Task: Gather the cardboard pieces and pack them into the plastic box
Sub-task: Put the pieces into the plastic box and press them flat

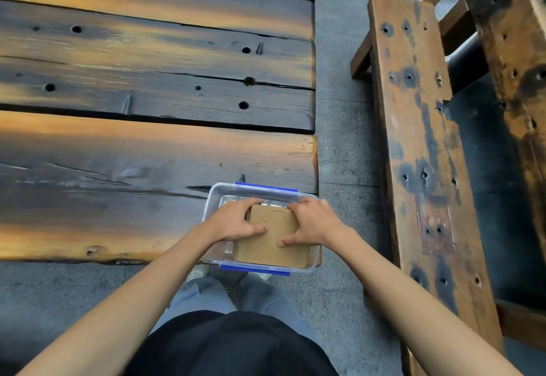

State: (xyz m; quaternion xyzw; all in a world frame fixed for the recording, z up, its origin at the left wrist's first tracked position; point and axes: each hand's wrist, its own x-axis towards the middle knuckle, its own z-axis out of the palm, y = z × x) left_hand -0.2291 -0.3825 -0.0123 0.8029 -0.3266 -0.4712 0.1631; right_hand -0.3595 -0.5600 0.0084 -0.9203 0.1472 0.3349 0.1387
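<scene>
Cardboard pieces [270, 242] lie stacked inside the plastic box [213, 198], which sits at the near right corner of the tabletop [147, 154] with its near end overhanging the table's near edge. We press both hands onto the stack: our left hand [236, 222] rests on the stack's left side, fingers spread and reaching toward the far edge of the cardboard, thumb laid across its top face. Our right hand [310, 222] mirrors it on the right side — fingers over the far right corner, thumb flat on the brown surface. Neither hand curls round anything; the fingers lie extended against the cardboard, and the two hands stay apart with the middle of the top sheet showing between them. That top sheet bears faint curved cut lines. The stack sits tilted in the box, its near edge close to the near wall. Blue latches [266, 186] show on the box's far and near rims. The tabletop is made of dark, weathered planks with knots and holes. To the right, across a strip of grey paved floor [339, 110], stands a worn wooden bench [419, 139] — well apart from the box. Below the box we see our own grey trousers and dark top.
</scene>
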